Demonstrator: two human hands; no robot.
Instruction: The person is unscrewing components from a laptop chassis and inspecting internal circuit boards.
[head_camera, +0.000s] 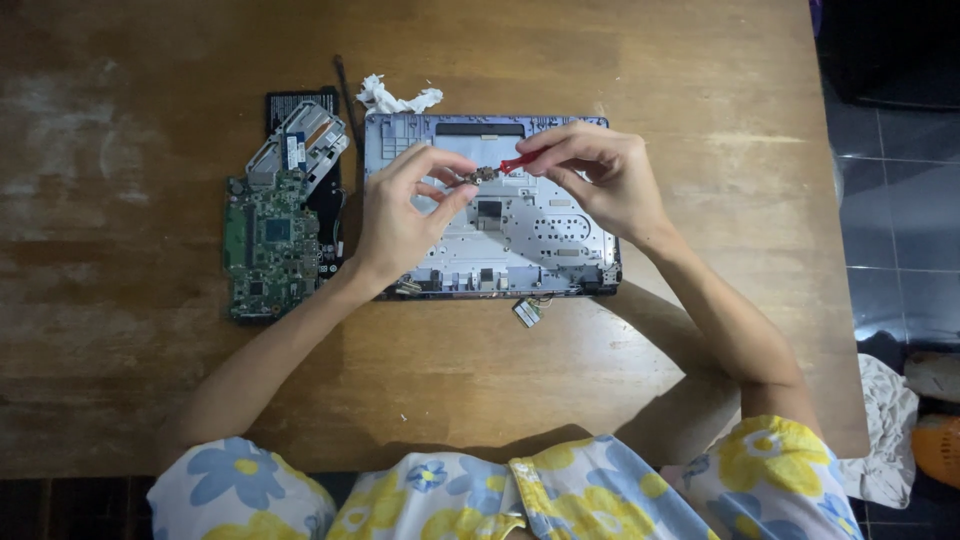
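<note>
Standing over the shoulder here: left hand (400, 215) has its fingers (455, 178) pinched narrow around a tiny metal part (483, 176), held up in the air just above the shell (520, 240). Right hand (600, 175) is closed on a red-handled screwdriver (520, 161), tip right at that little part. So both hands are busy, nothing loose in them.

Progress-wise it looks pretty far into the teardown to me. The shell is stripped down to a pale grey stamped-metal tray, full of little punched holes and ribs, with only a few small black bits left along its near edge. A small tab (527, 312) on wires dangles off that near edge.

Left of the shell sits the board (270, 245), already out, green and flat, dense with chips. Just behind the board there's a silvery heatsink-looking piece (300, 145) lying on a black slab (300, 100). A crumpled white tissue (395, 98) is at the shell's far-left corner.

Surface (150, 120) is worn, scuffed brown wood with pale patches. What's left seems to be that small part and whatever remains screwed in.
</note>
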